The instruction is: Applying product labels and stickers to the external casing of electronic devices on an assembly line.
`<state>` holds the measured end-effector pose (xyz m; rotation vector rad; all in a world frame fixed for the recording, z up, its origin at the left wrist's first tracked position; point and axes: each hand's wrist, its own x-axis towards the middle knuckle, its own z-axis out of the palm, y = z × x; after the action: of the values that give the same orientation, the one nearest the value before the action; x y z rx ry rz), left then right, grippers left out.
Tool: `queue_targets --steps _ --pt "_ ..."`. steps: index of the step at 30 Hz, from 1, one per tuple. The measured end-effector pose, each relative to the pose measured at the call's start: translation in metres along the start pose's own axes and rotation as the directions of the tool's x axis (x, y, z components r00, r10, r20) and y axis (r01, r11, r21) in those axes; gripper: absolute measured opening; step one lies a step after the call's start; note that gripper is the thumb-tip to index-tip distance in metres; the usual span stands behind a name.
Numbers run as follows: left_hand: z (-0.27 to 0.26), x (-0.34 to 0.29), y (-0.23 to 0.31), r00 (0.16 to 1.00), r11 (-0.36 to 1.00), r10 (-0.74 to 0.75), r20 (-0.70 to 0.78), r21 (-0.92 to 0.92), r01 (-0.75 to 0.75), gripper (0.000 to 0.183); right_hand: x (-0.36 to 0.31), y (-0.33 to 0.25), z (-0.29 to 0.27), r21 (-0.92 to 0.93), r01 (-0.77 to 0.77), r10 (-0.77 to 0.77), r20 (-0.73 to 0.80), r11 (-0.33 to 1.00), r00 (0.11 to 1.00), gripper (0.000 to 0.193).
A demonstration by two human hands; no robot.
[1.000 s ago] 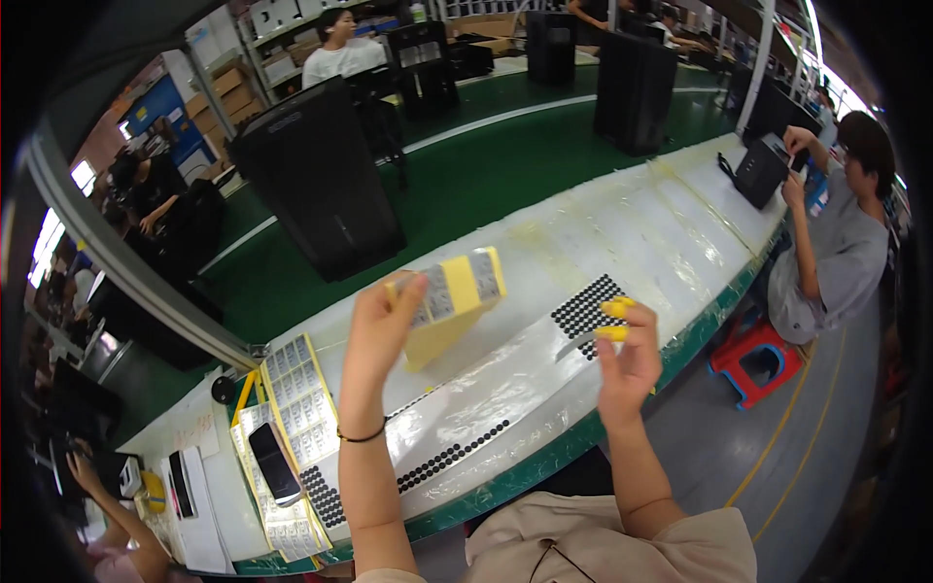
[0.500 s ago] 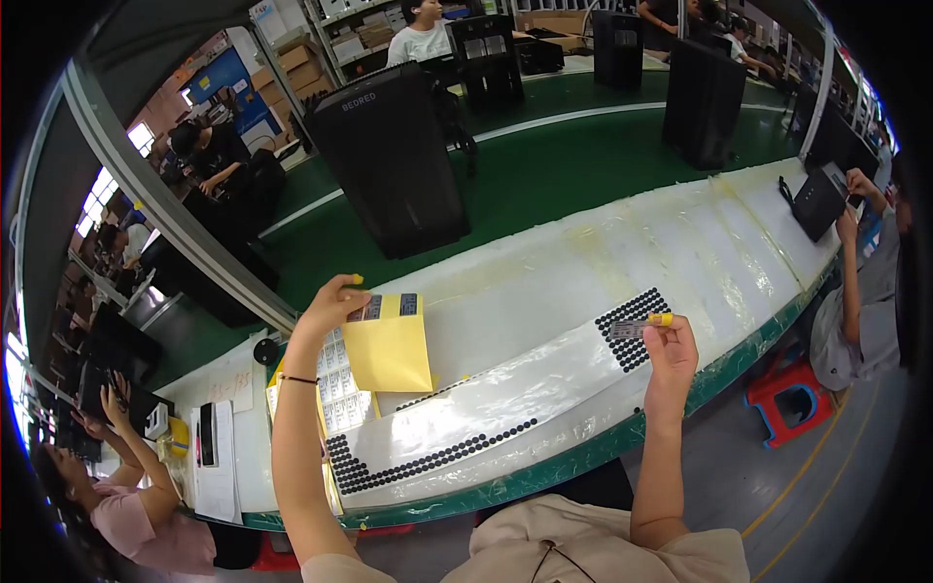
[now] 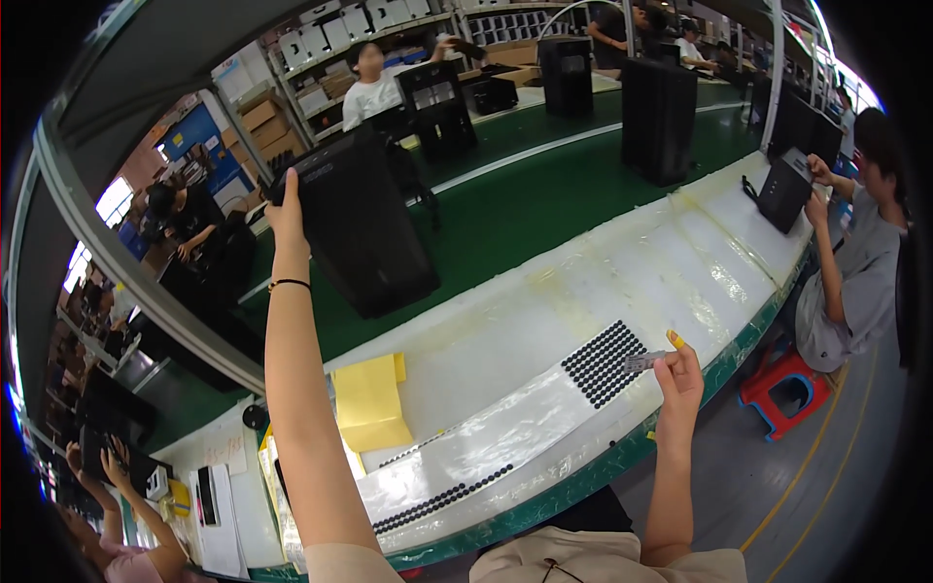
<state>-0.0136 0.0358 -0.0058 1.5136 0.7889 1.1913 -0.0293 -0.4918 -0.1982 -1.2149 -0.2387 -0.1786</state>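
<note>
My left hand (image 3: 288, 216) reaches far across the bench and grips the upper left edge of a tall black speaker-like case (image 3: 364, 233); some of its fingers are hidden behind the edge. The case stands tilted in view on the green belt (image 3: 496, 209). Between the fingers of my right hand (image 3: 682, 377) is a small grey printed label (image 3: 641, 361), held above a sheet of round black pads (image 3: 593, 374). One right fingertip has yellow wrapping. A yellow backing sheet (image 3: 369, 403) lies on the bench beneath my left forearm.
The bench (image 3: 544, 311) is covered in clear film, with rows of black pads (image 3: 442, 500) along its front. At left lie a phone (image 3: 207, 496) and papers. A metal post (image 3: 146, 272) rises there. Co-workers sit on both sides; a red stool (image 3: 782, 398) stands at right.
My left hand has left the yellow sheet and moved up and forward onto the black case. My right hand still holds the label. The view has shifted.
</note>
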Motion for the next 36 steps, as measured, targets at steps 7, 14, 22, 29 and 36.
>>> queue_targets --steps 7,14,22,29,36 --pt "0.024 -0.001 -0.001 0.995 0.995 -0.056 -0.085 -0.086 0.049 0.103 0.015 0.016 -0.042 -0.078 -0.084 0.077 -0.079 0.993 0.994 0.042" --pt "0.028 -0.04 0.0 0.974 0.985 0.084 -0.209 -0.132 -0.113 0.08 0.03 0.026 -0.022 -0.007 -0.157 0.157 0.01 0.988 0.988 0.056" --pt "-0.003 -0.097 -0.007 0.978 0.869 0.209 -0.019 -0.455 -0.194 0.07 0.082 0.021 0.063 0.195 -0.31 0.229 0.35 0.931 0.908 0.067" --pt "-0.036 -0.12 -0.027 0.898 0.833 0.355 0.26 -0.524 -0.177 0.07 0.104 -0.003 0.159 0.232 -0.441 0.301 0.462 0.867 0.834 0.092" --pt "-0.029 -0.178 -0.025 0.896 0.555 0.278 0.346 -0.819 0.144 0.057 0.075 0.001 0.19 0.323 -0.473 0.299 0.462 0.82 0.835 0.089"
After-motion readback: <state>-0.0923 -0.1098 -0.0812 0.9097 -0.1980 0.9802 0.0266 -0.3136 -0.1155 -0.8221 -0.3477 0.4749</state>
